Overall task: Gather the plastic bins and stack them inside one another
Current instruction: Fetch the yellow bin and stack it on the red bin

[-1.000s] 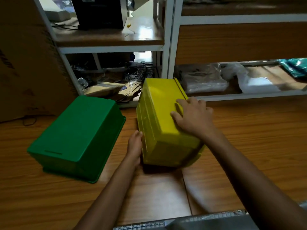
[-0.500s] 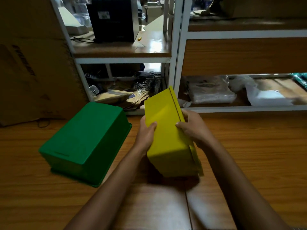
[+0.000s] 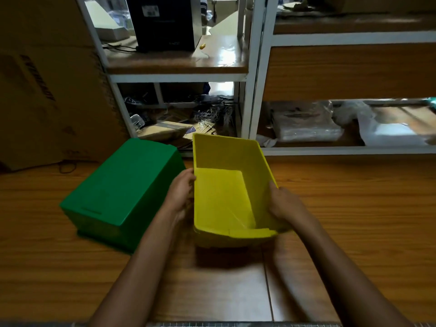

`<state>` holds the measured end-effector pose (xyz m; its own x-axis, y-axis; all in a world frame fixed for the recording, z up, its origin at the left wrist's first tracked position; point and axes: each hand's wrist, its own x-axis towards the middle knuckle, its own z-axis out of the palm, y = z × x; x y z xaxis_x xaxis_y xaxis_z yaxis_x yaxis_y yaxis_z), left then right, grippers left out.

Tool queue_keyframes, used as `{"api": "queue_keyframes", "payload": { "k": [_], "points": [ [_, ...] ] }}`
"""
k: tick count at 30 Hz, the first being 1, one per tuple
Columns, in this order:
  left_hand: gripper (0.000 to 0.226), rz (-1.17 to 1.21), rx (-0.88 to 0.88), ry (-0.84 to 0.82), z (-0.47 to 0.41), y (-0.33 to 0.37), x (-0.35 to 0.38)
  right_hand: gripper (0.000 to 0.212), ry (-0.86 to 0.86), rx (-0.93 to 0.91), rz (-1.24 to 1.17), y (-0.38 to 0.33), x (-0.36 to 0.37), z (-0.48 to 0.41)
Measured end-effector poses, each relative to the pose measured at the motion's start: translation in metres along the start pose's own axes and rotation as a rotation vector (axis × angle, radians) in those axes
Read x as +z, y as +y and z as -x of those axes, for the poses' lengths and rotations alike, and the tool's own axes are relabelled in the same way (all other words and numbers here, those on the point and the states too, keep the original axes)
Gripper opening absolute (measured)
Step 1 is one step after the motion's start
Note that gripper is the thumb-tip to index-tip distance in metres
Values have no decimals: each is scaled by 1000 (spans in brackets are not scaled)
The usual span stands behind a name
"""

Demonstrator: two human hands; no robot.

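A yellow plastic bin (image 3: 224, 199) stands open side up on the wooden floor in front of me, its low cut-out front facing me. My left hand (image 3: 180, 193) grips its left wall from outside. My right hand (image 3: 283, 204) grips its right wall, thumb over the rim. Just left of it lies a green plastic bin (image 3: 120, 192), upside down with its flat bottom up. The two bins sit close together, with my left hand between them.
A white metal shelf rack (image 3: 253, 74) stands right behind the bins, its lowest shelves holding cardboard, wires and plastic bags (image 3: 304, 125). A black box (image 3: 162, 22) sits on the upper shelf. A large cardboard box (image 3: 47, 86) leans at the left.
The yellow bin was turned from upside down, through standing on its side, to open side up. Both hands shifted to its side walls. The green bin stayed put.
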<state>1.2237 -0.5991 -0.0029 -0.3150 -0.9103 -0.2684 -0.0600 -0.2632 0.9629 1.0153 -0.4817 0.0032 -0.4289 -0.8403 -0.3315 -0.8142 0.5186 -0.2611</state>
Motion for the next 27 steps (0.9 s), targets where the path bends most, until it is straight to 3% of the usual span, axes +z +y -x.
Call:
{"api": "queue_keyframes", "payload": {
  "k": [4,7,13,17,21,27],
  "points": [
    [30,38,-68,74,3,-21,-6,86,126,-72,-194,4,9,4],
    [27,-83,-37,102,-1,-31,-11,89,220,-38,-218,5,22,6],
    [35,-383,102,184,-5,-47,-10,61,393,58,-430,17,42,-3],
    [38,-466,178,249,-4,-52,-13,33,466,118,-572,19,45,-8],
    [40,-456,193,247,-4,-56,-16,26,577,208,-620,15,46,-1],
    [41,-405,222,47,-17,-51,-19,20,303,312,-778,9,51,11]
  ]
}}
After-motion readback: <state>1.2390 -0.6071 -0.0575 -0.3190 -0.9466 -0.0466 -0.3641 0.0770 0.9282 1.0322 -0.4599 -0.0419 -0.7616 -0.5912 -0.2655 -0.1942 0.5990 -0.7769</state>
